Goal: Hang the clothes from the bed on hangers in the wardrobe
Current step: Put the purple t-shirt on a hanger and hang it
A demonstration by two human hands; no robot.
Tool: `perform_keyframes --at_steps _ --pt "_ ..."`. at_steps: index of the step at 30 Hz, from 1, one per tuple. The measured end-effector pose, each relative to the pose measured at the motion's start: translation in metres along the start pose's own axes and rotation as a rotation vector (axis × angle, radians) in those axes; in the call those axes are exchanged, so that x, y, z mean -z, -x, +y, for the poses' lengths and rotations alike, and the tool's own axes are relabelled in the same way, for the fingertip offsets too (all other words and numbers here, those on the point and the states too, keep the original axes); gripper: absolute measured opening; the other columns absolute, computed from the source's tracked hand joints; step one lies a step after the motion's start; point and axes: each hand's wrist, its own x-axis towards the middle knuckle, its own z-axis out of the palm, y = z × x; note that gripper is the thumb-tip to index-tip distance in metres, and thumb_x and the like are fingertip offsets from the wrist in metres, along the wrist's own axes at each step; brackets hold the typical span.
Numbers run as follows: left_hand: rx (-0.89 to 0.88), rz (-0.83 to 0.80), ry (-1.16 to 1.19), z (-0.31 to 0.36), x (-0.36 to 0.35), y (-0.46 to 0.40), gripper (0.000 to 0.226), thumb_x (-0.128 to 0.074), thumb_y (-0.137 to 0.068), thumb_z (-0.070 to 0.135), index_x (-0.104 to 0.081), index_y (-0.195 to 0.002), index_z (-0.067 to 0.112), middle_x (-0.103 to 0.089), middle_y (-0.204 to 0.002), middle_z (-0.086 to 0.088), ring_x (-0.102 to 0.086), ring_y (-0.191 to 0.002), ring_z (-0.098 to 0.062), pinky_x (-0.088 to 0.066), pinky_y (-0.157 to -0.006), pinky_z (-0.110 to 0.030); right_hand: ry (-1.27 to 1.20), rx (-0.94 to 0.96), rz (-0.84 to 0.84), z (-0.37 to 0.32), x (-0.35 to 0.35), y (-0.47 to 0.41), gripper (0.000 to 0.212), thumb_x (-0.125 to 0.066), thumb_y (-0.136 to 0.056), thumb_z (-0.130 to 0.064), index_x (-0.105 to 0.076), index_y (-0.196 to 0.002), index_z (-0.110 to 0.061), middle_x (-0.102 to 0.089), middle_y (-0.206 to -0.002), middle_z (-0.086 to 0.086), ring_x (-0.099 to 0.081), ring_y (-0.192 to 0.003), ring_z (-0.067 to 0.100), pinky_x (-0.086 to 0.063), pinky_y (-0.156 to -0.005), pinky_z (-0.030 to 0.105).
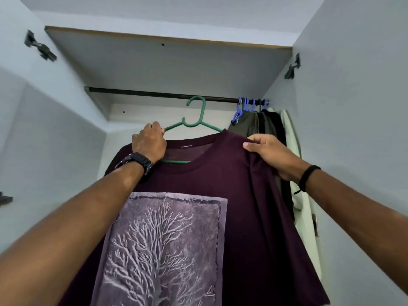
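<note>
A dark maroon T-shirt (231, 195) with a pale tree print hangs on a green plastic hanger (199, 120). The hanger's hook is at the dark wardrobe rail (143, 93); whether it rests on the rail I cannot tell. My left hand (149, 143) grips the hanger's left arm at the shirt's left shoulder. My right hand (268, 154) pinches the shirt's right shoulder fabric, just right of the collar. The hanger's right arm is hidden under the shirt.
Several blue hangers (247, 106) with dark, olive and pale garments (265, 127) are bunched at the rail's right end. A shelf board (154, 54) sits above the rail. Open wardrobe doors with hinges (40, 48) flank both sides.
</note>
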Motion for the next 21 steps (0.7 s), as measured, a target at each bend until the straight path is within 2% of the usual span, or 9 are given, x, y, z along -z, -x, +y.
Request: perform_keyframes --at_steps 3,7,9,14,18,21 --pt "0.015 -0.026 0.049 -0.004 -0.045 -0.017 0.027 -0.032 -0.103 0.02 -0.05 -0.113 0.002 -0.057 -0.113 -0.019 -0.053 -0.103 -0.039 -0.036 -0.085 -0.046 0.125 0.108 0.109 0.02 -0.003 -0.028 0.015 -0.054 -0.096 -0.008 -0.067 -0.088 -0.01 -0.067 -0.086 0.006 -0.063 -0.074 0.011 -0.052 -0.072 0.022" --pt "0.015 -0.108 0.074 -0.009 -0.106 -0.053 0.033 -0.029 -0.103 0.027 -0.05 -0.117 0.005 -0.056 -0.119 -0.019 -0.052 -0.109 -0.038 -0.036 -0.09 -0.045 0.282 0.182 0.23 0.047 -0.007 -0.082 0.016 -0.057 -0.094 -0.009 -0.069 -0.084 -0.015 -0.068 -0.086 0.004 -0.063 -0.081 0.014 -0.051 -0.081 0.03" --pt "0.016 -0.174 0.09 -0.007 -0.132 -0.069 0.04 -0.028 -0.103 0.035 -0.048 -0.122 0.006 -0.052 -0.126 -0.018 -0.05 -0.115 -0.037 -0.035 -0.095 -0.045 0.359 0.195 0.292 0.058 -0.007 -0.107 0.013 -0.059 -0.093 -0.011 -0.069 -0.085 -0.014 -0.069 -0.087 0.003 -0.063 -0.084 0.014 -0.05 -0.083 0.029" --pt "0.009 -0.207 0.338 0.011 -0.204 -0.093 0.054 -0.025 -0.102 0.046 -0.039 -0.139 0.009 -0.042 -0.14 -0.023 -0.042 -0.127 -0.042 -0.034 -0.106 -0.049 0.453 0.227 0.485 0.098 -0.011 -0.173 0.012 -0.06 -0.092 -0.015 -0.07 -0.086 -0.011 -0.066 -0.084 0.0 -0.059 -0.081 0.01 -0.046 -0.075 0.019" --pt "-0.114 -0.386 0.448 0.031 -0.268 -0.094 0.064 -0.018 -0.1 0.055 -0.02 -0.152 0.018 -0.021 -0.156 -0.021 -0.021 -0.143 -0.036 -0.019 -0.117 -0.048 0.545 0.272 0.603 0.124 -0.005 -0.221 0.014 -0.059 -0.093 -0.016 -0.069 -0.086 -0.01 -0.065 -0.086 0.003 -0.056 -0.076 0.009 -0.04 -0.063 0.012" --pt "-0.193 -0.455 0.535 0.049 -0.3 -0.094 0.067 -0.019 -0.099 0.057 -0.012 -0.154 0.019 -0.014 -0.159 -0.016 -0.015 -0.146 -0.032 -0.014 -0.119 -0.044 0.615 0.278 0.677 0.139 0.005 -0.249 0.016 -0.057 -0.093 -0.018 -0.067 -0.084 -0.009 -0.066 -0.089 0.006 -0.058 -0.082 0.015 -0.042 -0.073 0.021"
